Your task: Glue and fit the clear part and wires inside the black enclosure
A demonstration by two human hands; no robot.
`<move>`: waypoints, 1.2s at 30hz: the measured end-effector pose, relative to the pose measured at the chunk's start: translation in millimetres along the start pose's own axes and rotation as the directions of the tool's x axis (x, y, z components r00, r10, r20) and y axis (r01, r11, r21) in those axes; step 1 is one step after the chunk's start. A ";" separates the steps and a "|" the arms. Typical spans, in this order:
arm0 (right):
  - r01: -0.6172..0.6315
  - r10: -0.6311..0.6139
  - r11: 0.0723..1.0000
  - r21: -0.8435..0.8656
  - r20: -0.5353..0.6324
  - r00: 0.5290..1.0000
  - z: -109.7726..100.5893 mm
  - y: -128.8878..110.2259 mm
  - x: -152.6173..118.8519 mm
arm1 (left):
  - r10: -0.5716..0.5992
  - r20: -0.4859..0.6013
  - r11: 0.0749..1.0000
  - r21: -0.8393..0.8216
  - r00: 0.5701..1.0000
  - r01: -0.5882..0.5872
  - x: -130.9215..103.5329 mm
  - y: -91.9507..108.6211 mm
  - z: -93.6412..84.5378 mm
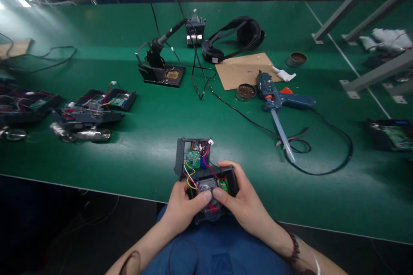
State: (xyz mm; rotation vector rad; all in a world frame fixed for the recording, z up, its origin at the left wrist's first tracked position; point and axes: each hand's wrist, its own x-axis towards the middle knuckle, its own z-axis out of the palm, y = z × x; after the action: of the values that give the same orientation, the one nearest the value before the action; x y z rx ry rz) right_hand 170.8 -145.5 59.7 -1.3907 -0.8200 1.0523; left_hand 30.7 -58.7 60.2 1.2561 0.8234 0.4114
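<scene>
At the near table edge: an open black plastic housing (196, 167) sits half on the green bench (145, 146), half over the person's lap, with a circuit board and loose red, yellow and blue wires (190, 172) showing.
Left hand (182, 206): closed around the housing's near-left corner, thumb pressing a clear round part (209, 204) at its front.
Right hand (240, 200): clamped on the near-right side, thumb meeting the left thumb on that clear part.
Handling: probably light and rigid in the shell; the wires and board look delicate and easy to snag.
Where to hold: the outer walls and corners look safest, away from the wiring.
Nearby: a blue glue gun (279, 99) and a soldering iron stand (159, 71) lie well apart.
</scene>
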 end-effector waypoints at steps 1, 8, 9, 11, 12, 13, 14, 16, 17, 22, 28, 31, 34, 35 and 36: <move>-0.007 0.007 1.000 0.005 0.015 1.000 -1.1 0.1 -0.7 | 0.025 -0.013 0.999 -0.021 1.000 -0.026 0.4 -1.4 1.1; -0.037 0.040 0.999 -0.032 0.084 0.996 -8.1 2.9 -1.9 | 0.146 -0.033 0.989 -0.013 0.989 -0.146 -0.5 -8.9 6.1; -0.030 0.032 0.999 -0.023 0.075 0.997 -7.4 3.5 -2.0 | 0.156 -0.034 0.988 -0.010 0.987 -0.157 -1.0 -9.2 5.9; -0.008 0.009 1.000 -0.011 0.047 0.999 -5.0 4.5 -2.3 | 0.172 -0.039 0.985 -0.008 0.984 -0.172 -1.6 -9.1 5.2; 0.006 -0.006 1.000 -0.008 0.031 1.000 -3.4 5.0 -2.4 | 0.177 -0.041 0.984 -0.010 0.983 -0.177 -1.7 -8.9 4.7; 0.020 -0.020 1.000 -0.006 0.018 1.000 -1.7 5.4 -2.5 | 0.180 -0.042 0.983 -0.012 0.983 -0.181 -1.6 -8.7 4.1; 0.032 -0.031 0.999 -0.004 0.008 0.999 -0.1 5.8 -2.4 | 0.182 -0.040 0.983 -0.013 0.982 -0.183 -1.4 -8.7 3.6; 0.045 -0.045 0.999 0.001 -0.006 0.999 2.7 6.9 -2.1 | 0.189 -0.039 0.982 -0.012 0.981 -0.189 -1.1 -8.9 2.9; 0.049 -0.049 0.999 0.000 -0.009 0.999 3.4 7.6 -1.9 | 0.193 -0.040 0.981 -0.009 0.980 -0.194 -1.1 -9.2 2.7; 0.026 -0.023 0.999 -0.042 0.084 0.996 -7.1 6.9 0.9 | 0.221 -0.042 0.975 0.017 0.974 -0.221 -2.0 -10.0 4.2; 0.287 -0.210 0.915 -0.283 0.272 0.939 -50.6 -24.1 26.8 | 0.218 -0.017 0.975 0.052 0.976 -0.217 -0.2 -9.3 3.3; 0.417 -0.207 0.789 -0.451 0.444 0.872 -59.7 -38.0 51.5 | 0.213 0.013 0.975 0.070 0.977 -0.213 1.3 -10.7 0.5; 0.562 -0.096 0.617 -0.551 0.656 0.748 -53.3 -43.6 75.4 | 0.213 0.049 0.973 0.085 0.976 -0.217 2.8 -11.8 -2.4; 0.603 -0.071 0.541 -0.587 0.682 0.728 -49.2 -44.2 81.7 | 0.213 0.063 0.972 0.091 0.975 -0.218 3.4 -11.6 -3.2; 0.638 -0.061 0.462 -0.617 0.695 0.716 -44.9 -44.1 86.7 | 0.211 0.077 0.971 0.098 0.974 -0.218 3.9 -11.1 -3.8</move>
State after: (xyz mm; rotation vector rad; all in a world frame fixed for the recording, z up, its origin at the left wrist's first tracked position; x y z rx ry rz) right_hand 247.5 -76.9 89.5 -1.5004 -2.2604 0.7120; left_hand 28.7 -56.7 48.2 1.4572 0.6616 0.5022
